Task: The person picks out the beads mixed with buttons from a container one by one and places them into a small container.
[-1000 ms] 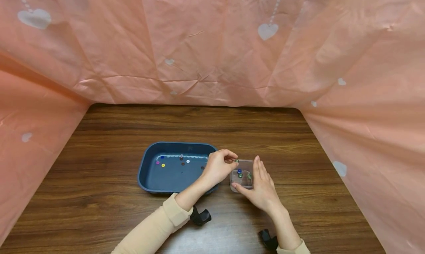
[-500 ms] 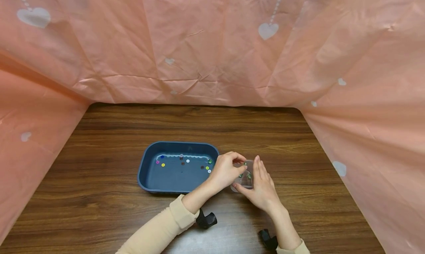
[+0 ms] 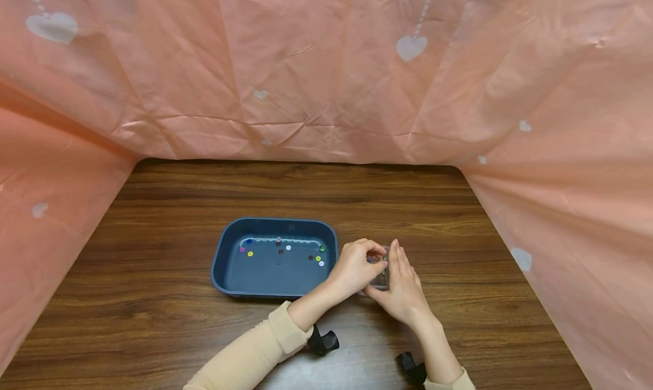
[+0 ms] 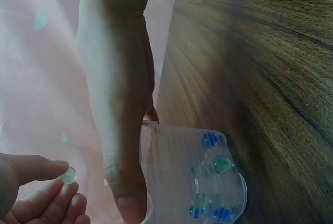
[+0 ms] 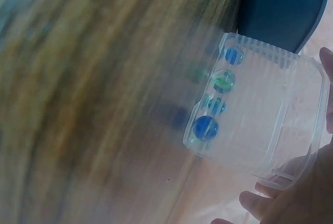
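My left hand (image 3: 355, 268) is over a small clear plastic box (image 4: 174, 169), pinching a green glass marble (image 4: 69, 175) between thumb and fingertips. The box stands on the table and contains several blue and green marbles, such as a blue one (image 5: 206, 128) and a green one (image 5: 224, 81). My right hand (image 3: 406, 285) holds the box at its right and near sides, fingers long against one wall and thumb along the near side. In the head view the left hand hides much of the box.
Left of the box stands a blue tub (image 3: 270, 294) with small button-like discs, among them a yellow one (image 3: 250, 254), and a green marble (image 3: 322, 249). A black wrist device (image 3: 323, 342) sits under the left wrist. Pink curtain (image 3: 326, 72) surrounds the wooden table (image 3: 168, 333).
My left hand has moved right, from between tub and box to over the box, carrying the green marble. The tub's right side has come into view. My right hand has stayed in place.
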A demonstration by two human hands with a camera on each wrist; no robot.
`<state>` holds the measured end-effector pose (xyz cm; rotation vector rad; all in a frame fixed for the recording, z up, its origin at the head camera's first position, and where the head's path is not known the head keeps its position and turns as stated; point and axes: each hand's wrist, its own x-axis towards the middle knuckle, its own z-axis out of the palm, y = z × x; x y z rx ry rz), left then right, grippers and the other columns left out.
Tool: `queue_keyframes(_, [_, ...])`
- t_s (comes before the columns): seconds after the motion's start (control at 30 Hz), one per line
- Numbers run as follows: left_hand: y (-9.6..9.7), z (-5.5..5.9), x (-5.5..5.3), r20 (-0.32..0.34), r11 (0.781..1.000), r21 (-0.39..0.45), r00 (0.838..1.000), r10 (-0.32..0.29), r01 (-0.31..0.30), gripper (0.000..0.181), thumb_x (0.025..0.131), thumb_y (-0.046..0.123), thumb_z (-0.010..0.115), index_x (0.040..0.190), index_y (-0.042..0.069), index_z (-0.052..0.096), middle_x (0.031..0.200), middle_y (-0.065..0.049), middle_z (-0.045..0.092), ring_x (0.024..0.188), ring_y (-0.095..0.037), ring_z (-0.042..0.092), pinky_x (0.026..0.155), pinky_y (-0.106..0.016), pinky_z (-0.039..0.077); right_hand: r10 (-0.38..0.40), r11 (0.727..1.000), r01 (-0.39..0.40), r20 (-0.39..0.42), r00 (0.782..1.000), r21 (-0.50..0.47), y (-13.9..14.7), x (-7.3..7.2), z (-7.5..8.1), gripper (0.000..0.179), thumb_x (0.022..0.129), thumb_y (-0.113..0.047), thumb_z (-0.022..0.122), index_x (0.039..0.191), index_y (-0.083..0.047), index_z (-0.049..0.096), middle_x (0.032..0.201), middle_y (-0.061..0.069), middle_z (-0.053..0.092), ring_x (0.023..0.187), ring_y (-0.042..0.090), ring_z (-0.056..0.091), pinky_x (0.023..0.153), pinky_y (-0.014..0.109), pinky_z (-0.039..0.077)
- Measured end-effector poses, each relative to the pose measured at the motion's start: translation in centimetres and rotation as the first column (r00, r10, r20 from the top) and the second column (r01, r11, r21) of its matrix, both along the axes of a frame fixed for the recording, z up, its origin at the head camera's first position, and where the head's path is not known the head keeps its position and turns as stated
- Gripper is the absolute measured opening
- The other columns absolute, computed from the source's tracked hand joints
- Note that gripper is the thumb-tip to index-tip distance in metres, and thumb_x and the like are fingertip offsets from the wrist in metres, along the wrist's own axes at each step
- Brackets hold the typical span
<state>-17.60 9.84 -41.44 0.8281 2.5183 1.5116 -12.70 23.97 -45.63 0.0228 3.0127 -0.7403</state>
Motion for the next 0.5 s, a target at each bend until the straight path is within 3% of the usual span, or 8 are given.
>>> queue_keyframes(0.3, [0.2, 0.01, -0.15, 0.024, 1.0, 0.007, 1.0, 0.013, -0.013, 0.018, 0.083, 0.014, 0.065, 0.1, 0.008, 0.067, 0.098, -0.002, 0.064, 0.091, -0.016, 0.064, 0.07, -0.017, 0.049, -0.002, 1.0, 0.002, -0.007, 1.0, -0.001, 0.0, 0.06, -0.15, 0.114, 0.074, -0.068, 0.056, 0.146, -0.005, -0.006, 0.153, 0.014, -0.001, 0.14, 0.034, 0.005, 0.103, 0.064, 0.015])
queue_keyframes(0.5, [0.15, 0.08, -0.4, -0.003, 0.999, -0.006, 0.999, 0.039, -0.039, 0.021, 0.084, 0.016, 0.064, 0.103, 0.008, 0.067, 0.101, -0.002, 0.064, 0.094, -0.017, 0.063, 0.072, -0.02, 0.049, -0.012, 1.0, 0.012, -0.023, 1.0, 0.004, -0.05, -0.01, -0.09, 0.115, 0.073, -0.069, 0.056, 0.146, -0.004, -0.005, 0.153, 0.015, 0.001, 0.139, 0.035, 0.007, 0.103, 0.063, 0.017])
